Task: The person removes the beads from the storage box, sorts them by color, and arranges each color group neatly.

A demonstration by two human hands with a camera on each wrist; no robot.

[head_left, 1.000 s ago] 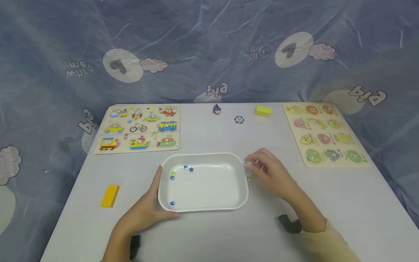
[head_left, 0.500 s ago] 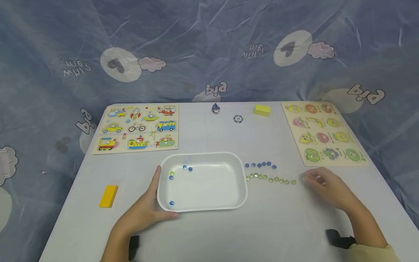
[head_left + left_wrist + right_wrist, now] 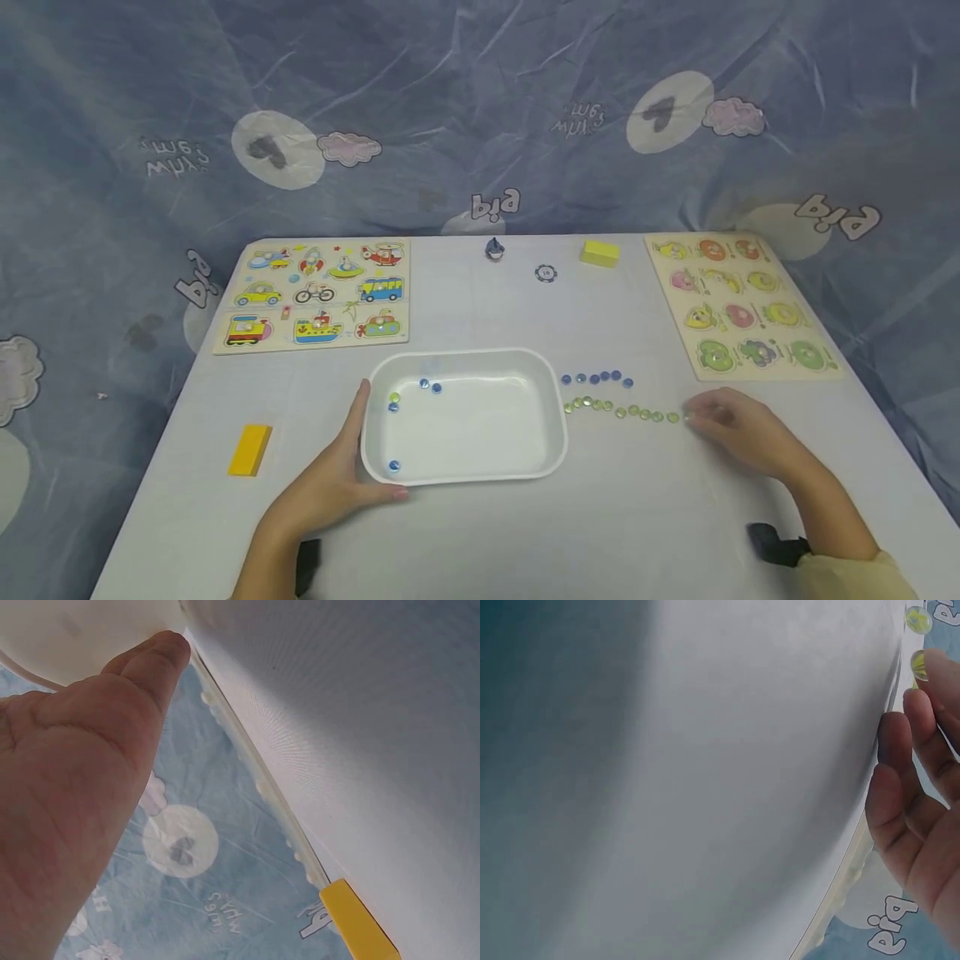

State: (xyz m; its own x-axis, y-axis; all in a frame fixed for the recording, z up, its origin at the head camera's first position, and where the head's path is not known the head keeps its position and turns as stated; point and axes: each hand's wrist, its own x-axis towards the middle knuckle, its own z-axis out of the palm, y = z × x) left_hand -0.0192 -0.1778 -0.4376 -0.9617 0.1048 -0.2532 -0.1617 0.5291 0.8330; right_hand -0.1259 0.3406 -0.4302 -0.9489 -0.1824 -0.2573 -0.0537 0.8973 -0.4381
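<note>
A white tray [image 3: 465, 417] stands mid-table with several blue marbles [image 3: 394, 466] and a yellow-green marble [image 3: 394, 397] inside. My left hand [image 3: 330, 479] rests against its left corner, fingers straight along the side and thumb along the front edge; the left wrist view shows the fingers [image 3: 154, 667] at the tray wall. Right of the tray run a short row of blue marbles [image 3: 605, 377] and a longer row of yellow-green marbles [image 3: 620, 412]. At that longer row's right end, my right hand [image 3: 738, 429] pinches a yellow-green glass marble [image 3: 919, 666] between thumb and fingertip.
A vehicle puzzle board [image 3: 348, 308] lies back left, a fruit puzzle board [image 3: 720, 300] back right. Between them are a small dark figurine [image 3: 494, 249], a poker chip [image 3: 546, 273] and a yellow block [image 3: 600, 253]. An orange-yellow block [image 3: 250, 450] lies at left.
My right hand has gone from beside the tray's right edge to the far end of the yellow-green row, then slightly left toward its last marble. The left hand and tray have stayed put.
</note>
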